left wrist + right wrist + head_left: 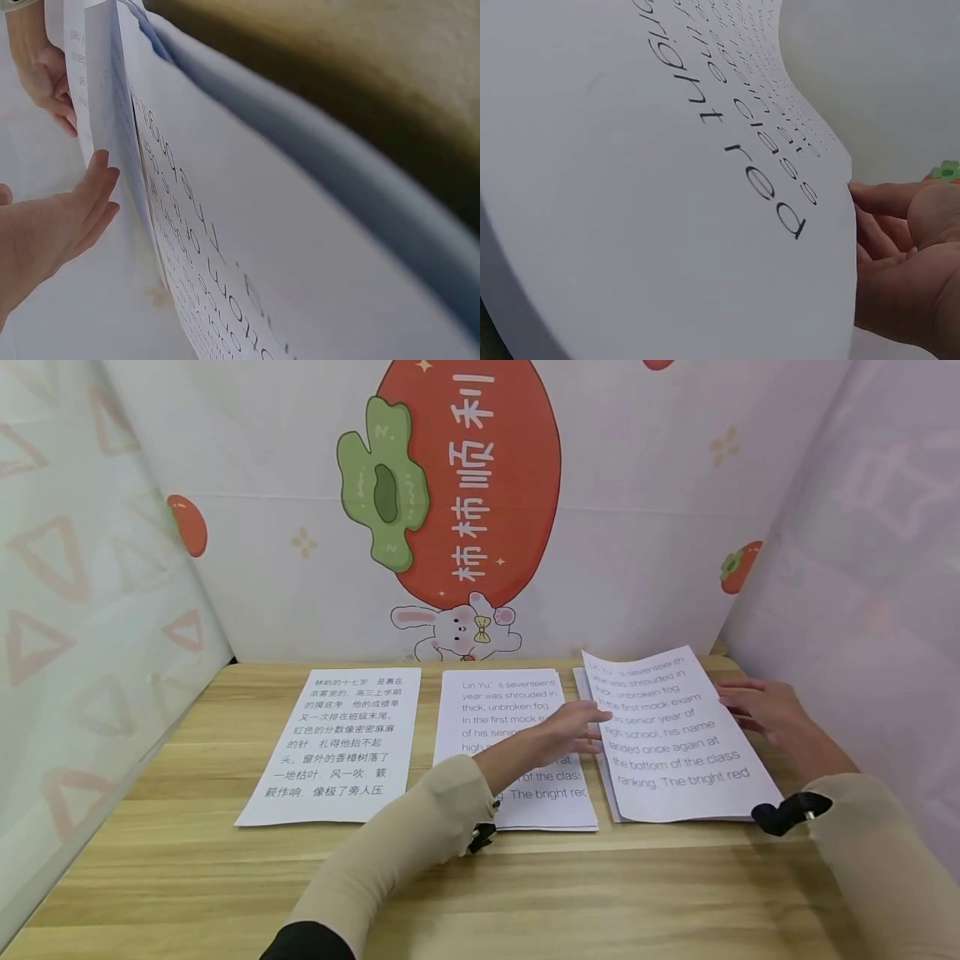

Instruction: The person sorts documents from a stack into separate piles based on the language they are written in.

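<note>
Beige left sleeve [401, 843]; beyond, 1 white sheet [667, 735], curved, black-printed

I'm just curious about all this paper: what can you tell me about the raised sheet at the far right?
The raised sheet looks like thin white paper, with dark English lines ending in "The bright red". It is curved and slightly askew above more paper on the wooden table. The right hand pinches its right edge; the left hand is at its left edge, contact unclear.

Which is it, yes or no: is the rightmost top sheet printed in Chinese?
No, the rightmost top sheet bears English words.
</note>
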### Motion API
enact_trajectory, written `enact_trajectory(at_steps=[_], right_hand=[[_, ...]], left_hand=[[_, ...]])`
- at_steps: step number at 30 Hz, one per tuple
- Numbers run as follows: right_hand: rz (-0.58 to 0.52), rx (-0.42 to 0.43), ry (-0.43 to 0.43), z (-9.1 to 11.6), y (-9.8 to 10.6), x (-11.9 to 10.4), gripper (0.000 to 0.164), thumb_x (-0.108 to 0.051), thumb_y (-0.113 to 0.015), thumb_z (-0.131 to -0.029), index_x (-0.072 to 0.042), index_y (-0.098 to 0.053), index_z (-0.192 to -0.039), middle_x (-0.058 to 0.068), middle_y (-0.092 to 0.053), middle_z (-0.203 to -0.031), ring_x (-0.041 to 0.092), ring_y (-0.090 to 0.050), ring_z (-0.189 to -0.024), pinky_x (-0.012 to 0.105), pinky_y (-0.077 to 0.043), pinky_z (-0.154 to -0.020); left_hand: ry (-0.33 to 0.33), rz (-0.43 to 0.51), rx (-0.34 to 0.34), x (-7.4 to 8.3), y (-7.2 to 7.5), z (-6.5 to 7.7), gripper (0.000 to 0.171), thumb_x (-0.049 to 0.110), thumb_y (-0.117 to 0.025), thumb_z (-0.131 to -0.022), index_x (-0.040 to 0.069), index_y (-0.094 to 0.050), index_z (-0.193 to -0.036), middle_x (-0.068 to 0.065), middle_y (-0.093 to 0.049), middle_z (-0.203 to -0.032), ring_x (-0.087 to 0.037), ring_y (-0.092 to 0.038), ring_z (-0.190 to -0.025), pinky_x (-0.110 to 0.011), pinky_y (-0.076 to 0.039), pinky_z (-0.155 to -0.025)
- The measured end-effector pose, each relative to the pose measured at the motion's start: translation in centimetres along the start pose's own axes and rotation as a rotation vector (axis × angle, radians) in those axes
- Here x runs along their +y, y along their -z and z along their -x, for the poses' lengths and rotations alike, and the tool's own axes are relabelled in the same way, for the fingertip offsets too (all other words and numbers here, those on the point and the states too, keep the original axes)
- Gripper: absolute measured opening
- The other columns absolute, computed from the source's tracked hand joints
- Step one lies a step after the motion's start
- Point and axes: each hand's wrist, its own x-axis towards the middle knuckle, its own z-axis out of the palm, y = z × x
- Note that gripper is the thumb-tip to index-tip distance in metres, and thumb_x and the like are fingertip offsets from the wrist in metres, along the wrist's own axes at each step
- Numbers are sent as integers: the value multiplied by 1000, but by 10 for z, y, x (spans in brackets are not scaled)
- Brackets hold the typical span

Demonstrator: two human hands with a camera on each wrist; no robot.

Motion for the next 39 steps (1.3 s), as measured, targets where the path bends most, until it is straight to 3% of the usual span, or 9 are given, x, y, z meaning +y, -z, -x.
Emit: enact_trajectory(at_steps=[5, 13, 16, 20, 23, 27, 31, 39], right_hand=[[35, 8, -12, 0, 0, 1, 59, -21, -61, -105, 4, -40, -155, -17, -63, -86, 5, -67, -77, 26, -63, -75], [-4, -76, 34, -4, 1, 5, 59, -9, -57, -105, 12, -32, -155, -19, -68, -86, 2, -71, -78, 25, -63, -76], [81, -44, 71, -3, -5, 5, 56, -7, -56, -104, 14, -34, -152, 8, -75, -104, 9, -71, -85, 22, -62, -72], [276, 54, 119, 4, -22, -1, 53, -8, -58, -101, 14, -42, -147, 39, -54, -136, 38, -64, -109, 24, -54, -74], [344, 71, 181, 12, -38, -10, 50, -8, -58, -100, 14, -46, -144, 40, -52, -136, 52, -53, -122, 40, -53, -86], [361, 25, 266, 22, -62, -25, 46, -10, -59, -101, 13, -50, -140, 38, -55, -134, 53, -53, -123, 59, -51, -98], [338, -36, 306, 27, -86, -36, 43, -10, -60, -101, 12, -54, -138, 35, -60, -130, 50, -57, -121, 57, -53, -99], [286, -114, 293, 28, -123, -49, 41, -9, -59, -102, 8, -56, -139, 30, -61, -132, 44, -59, -121, 47, -58, -96]], left_hand=[[26, 7, -4, 0, -2, 0, 68, 20, -58, -105, -4, -27, -160, -24, -37, -160, -44, -49, -139, -46, -52, -108], [70, 5, -3, 0, 0, 0, 55, 21, -58, -103, -4, -44, -150, -30, -35, -159, -46, -49, -138, -50, -51, -109], [83, 9, 5, 0, 3, 3, 55, 21, -59, -102, -4, -45, -150, -31, -35, -159, -45, -48, -139, -51, -51, -110], [96, 16, 22, 1, 11, 9, 56, 22, -59, -103, -3, -45, -151, -31, -37, -158, -45, -50, -138, -49, -52, -108], [87, -44, 59, 4, 20, 14, 54, 22, -57, -104, -1, -46, -151, -28, -43, -155, -42, -55, -134, -44, -56, -104], [64, -191, 123, 5, 36, 20, 54, 22, -58, -104, 1, -46, -153, -22, -50, -150, -36, -60, -129, -38, -59, -99], [54, -297, 144, 6, 53, 29, 57, 24, -57, -106, 4, -42, -156, -16, -52, -151, -32, -60, -130, -36, -58, -99], [44, -369, 206, 7, 89, 55, 60, 28, -58, -105, 6, -41, -158, -14, -53, -152, -31, -61, -129, -37, -58, -100]])
